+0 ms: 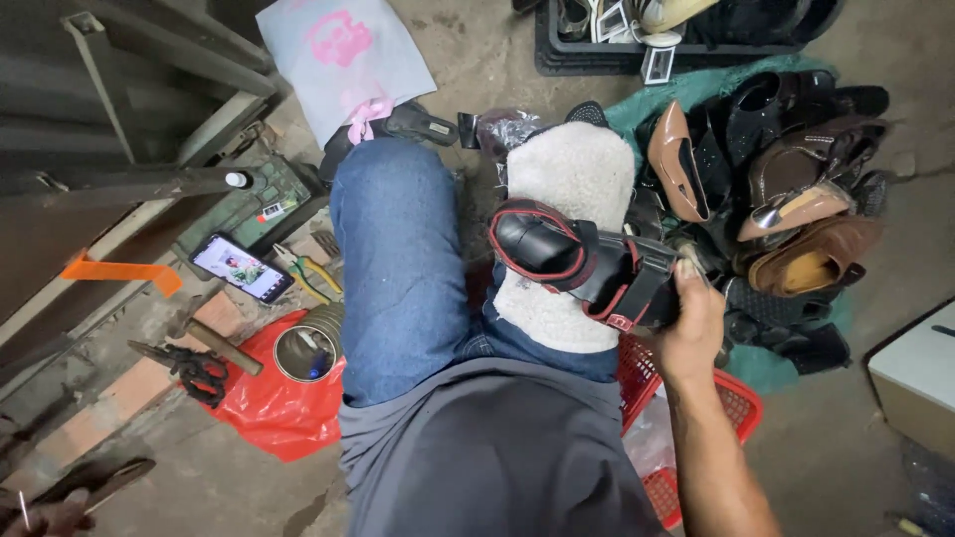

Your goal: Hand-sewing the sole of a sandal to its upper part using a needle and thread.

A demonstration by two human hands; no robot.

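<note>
Right hand (686,323) grips black sandal (587,267) with red trim by heel straps, fingers wrapped round it; sandal lies on fleece pad (567,179) over lap. Left hand out of view, its state not visible. Sandal looks light, sole stiffish, straps floppy; firm sole edge best hold. White bag (338,60) with pink print on floor, top left; red bag (279,408) under tin (303,353).

The single head-worn camera looked steeply down from above the seated person's lap, close over the jeans-clad knee (398,259) at frame centre (no second view shared the scene), with the concrete floor (846,438) filling the edges.
</note>
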